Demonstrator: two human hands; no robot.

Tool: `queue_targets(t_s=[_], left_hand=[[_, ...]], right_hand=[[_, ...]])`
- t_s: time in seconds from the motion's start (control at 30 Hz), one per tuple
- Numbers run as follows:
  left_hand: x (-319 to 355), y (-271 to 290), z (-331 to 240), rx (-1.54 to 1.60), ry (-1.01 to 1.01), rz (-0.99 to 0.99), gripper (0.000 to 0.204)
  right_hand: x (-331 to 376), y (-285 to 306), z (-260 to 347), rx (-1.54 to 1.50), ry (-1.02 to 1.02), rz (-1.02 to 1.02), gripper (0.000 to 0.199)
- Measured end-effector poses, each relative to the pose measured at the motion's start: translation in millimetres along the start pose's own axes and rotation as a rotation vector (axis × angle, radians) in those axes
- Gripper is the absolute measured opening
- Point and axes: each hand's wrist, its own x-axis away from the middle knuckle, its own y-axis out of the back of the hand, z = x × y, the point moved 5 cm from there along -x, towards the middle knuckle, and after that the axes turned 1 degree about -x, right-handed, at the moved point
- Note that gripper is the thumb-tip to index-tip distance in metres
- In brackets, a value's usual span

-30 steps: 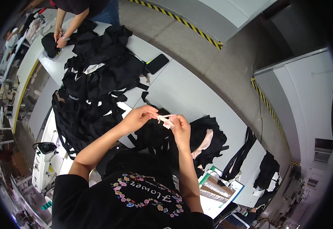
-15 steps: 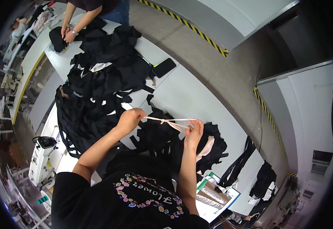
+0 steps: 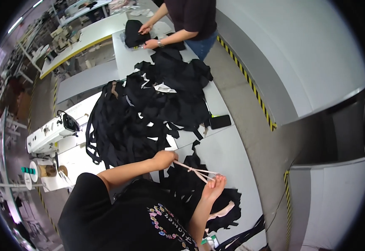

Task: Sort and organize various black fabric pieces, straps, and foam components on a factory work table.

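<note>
A thin pale pink cord [image 3: 190, 169] is stretched between my two hands, with a knot near its middle. My left hand [image 3: 165, 159] is closed on one end of it. At the other end, my right hand [image 3: 214, 187] has its fingers bent round the cord's spread strands, which form a narrow loop. Both hands are raised above the table, over a heap of black fabric pieces [image 3: 178, 178]. Below my right hand, a pale pink strip of cloth [image 3: 221, 211] lies on the black fabric.
A large pile of black fabric [image 3: 165, 106] covers the table beyond, with a black phone [image 3: 220, 121] beside it. A white sewing machine [image 3: 48, 134] stands at left. At the far end, a co-worker's hands [image 3: 150, 43] handle a black piece [image 3: 135, 33].
The view has swung, showing more of the far table end and the sewing machine. My hands still hold the knotted cord taut, now slanting down to the right. The co-worker's hands have moved apart.
</note>
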Motion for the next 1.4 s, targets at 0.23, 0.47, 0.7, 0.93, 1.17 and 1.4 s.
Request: queue_targets(t_s=[0.23, 0.47, 0.7, 0.93, 1.17, 1.4], left_hand=[[13, -10, -43, 0.408, -0.055, 0.093, 0.049], [17, -31, -39, 0.368, 0.045, 0.045, 0.043], [27, 23, -52, 0.599, -0.022, 0.099, 0.035], [35, 26, -40, 0.398, -0.286, -0.260, 0.034], [47, 34, -39, 0.543, -0.106, 0.049, 0.028], [56, 34, -36, 0.747, -0.078, 0.108, 0.030]], right_hand=[[47, -89, -39, 0.355, -0.236, 0.225, 0.022], [75, -117, -53, 0.525, -0.307, 0.340, 0.020], [78, -116, -36, 0.678, -0.332, 0.301, 0.020], [84, -122, -27, 0.796, -0.311, 0.309, 0.019], [76, -96, -13, 1.360, -0.151, 0.387, 0.024], [89, -98, -22, 1.554, -0.352, 0.636, 0.016]])
